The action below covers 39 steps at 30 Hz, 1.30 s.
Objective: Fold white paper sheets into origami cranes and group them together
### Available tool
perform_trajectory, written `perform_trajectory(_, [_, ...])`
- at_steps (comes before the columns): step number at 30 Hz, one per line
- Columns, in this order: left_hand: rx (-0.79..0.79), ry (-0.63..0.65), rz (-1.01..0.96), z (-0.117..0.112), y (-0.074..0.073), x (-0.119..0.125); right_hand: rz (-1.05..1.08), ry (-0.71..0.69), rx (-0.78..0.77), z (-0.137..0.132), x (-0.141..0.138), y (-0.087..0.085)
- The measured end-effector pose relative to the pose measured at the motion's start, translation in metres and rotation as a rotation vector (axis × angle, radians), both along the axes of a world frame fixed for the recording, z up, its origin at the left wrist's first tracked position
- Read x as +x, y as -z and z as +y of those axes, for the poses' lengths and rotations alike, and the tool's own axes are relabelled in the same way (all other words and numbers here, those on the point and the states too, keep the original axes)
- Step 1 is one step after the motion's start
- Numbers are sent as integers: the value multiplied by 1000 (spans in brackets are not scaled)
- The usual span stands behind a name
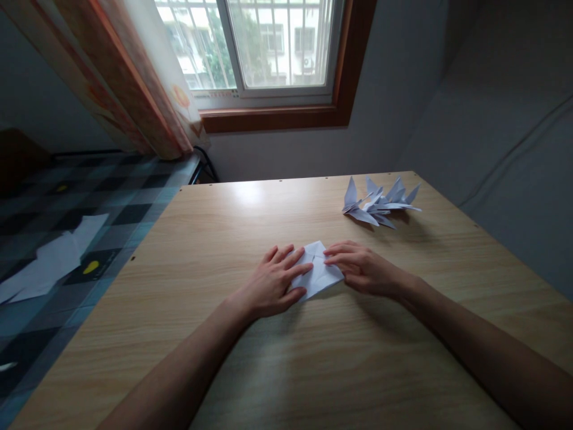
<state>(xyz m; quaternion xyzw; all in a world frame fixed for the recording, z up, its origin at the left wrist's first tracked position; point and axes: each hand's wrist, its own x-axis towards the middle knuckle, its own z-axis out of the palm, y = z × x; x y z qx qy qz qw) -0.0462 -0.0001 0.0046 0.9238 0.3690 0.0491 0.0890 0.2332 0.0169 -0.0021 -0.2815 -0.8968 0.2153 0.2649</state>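
Observation:
A small folded sheet of white paper (320, 272) with crease lines lies on the wooden table, between my two hands. My left hand (280, 278) rests flat across its left side, fingers spread and pressing down. At the paper's right edge is my right hand (364, 269), its fingertips over the top flap and its thumb tucked lower by the edge, closed on the paper. Parts of the paper's left and right edges are hidden under my fingers. Beyond my right hand, several folded white paper cranes (380, 203) sit in a cluster.
The pale wooden table (233, 239) reaches back toward the wall and a barred window (282, 48). To the left, a bed with a checked cover (129, 209) holds loose white paper sheets (56, 257). An orange patterned curtain (134, 77) hangs beside the window.

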Motion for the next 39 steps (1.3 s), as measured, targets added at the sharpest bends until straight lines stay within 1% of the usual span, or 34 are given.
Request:
perform_trajectory(15, [-18, 0, -16, 0, -2, -1, 39, 2, -34, 1, 0, -1])
perform_trajectory(19, [-24, -1, -14, -1, -3, 0, 44, 1, -38, 1, 0, 0])
perform_trajectory(23, [-31, 1, -22, -2, -5, 3, 47, 6, -46, -1, -2, -2])
perform_trajectory(28, [-15, -8, -24, -3, -5, 5, 51, 7, -87, -4, -5, -5])
perform_trajectory(35, [-10, -6, -34, -4, -5, 3, 95, -2, -191, -3, -1, -2])
perform_trajectory(37, [-12, -6, -35, -4, -5, 3, 113, 14, -187, -2, 0, 0])
perform_trajectory(39, [-13, -2, -44, -4, -5, 3, 110, 29, -149, -3, -1, 2])
